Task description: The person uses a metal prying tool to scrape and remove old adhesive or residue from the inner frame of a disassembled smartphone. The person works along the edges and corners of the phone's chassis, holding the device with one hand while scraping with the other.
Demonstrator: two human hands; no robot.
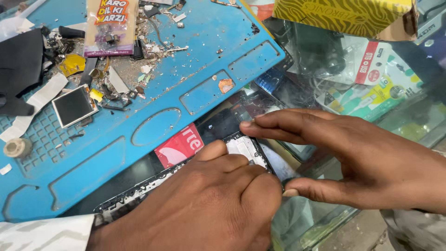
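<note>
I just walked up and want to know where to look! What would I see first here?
First you would see two bare hands at the bottom: the left hand and the right hand both touch an opened dark phone frame lying on a glass counter. Behind them lies a big blue rubber work mat, littered at its top left with tiny parts and a small square screen.

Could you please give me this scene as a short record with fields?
Setting: glass counter with a blue repair mat
Left hand: pressing on an opened phone
Right hand: fingertips on the phone's top edge, thumb at its side
Beneath phone: a red card
On mat: a small screen module, white tape strips, a plastic parts packet, debris
Behind: a yellow patterned box
</note>
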